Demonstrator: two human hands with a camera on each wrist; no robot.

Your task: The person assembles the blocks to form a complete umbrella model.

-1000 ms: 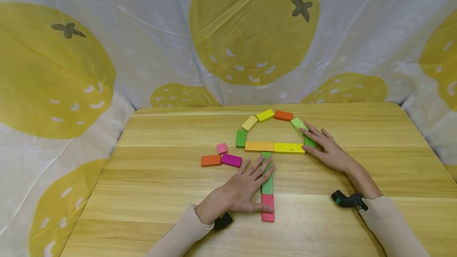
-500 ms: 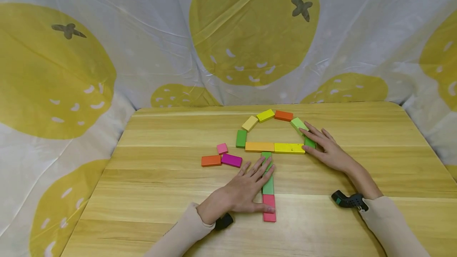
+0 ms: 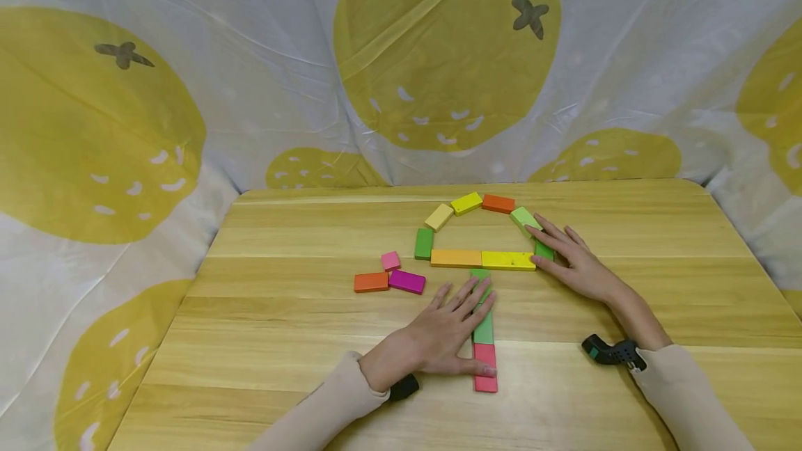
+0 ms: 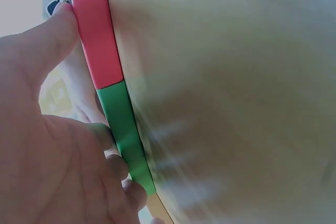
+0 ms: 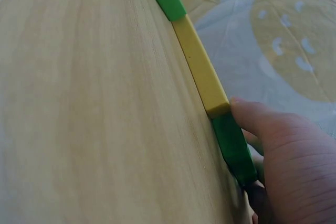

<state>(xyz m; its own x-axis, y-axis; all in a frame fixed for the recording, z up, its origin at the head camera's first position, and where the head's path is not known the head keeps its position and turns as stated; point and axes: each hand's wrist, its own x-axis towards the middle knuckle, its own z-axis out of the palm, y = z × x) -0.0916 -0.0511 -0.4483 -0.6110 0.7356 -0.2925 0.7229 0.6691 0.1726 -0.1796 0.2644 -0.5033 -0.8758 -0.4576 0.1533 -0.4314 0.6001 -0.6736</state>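
Observation:
My left hand lies over a column of blocks, fingers spread and fairly straight. Its fingertips rest on the upper green block, which they partly cover, and its thumb touches the pinkish-red block at the near end. A lighter green block sits between those two. My right hand touches the arch's right side with extended fingers, partly hiding a dark green block beside a light green block. Its thumb is at the end of a yellow block, which adjoins an orange block.
The arch continues through a red-orange block, a yellow one, a pale yellow block and a green block. Left of it lie a pink block, a purple block and an orange-red block on the wooden table.
My left hand has slid the green and pinkish-red column to the right, under the middle of the orange-and-yellow row. The right hand and the arch have stayed in place.

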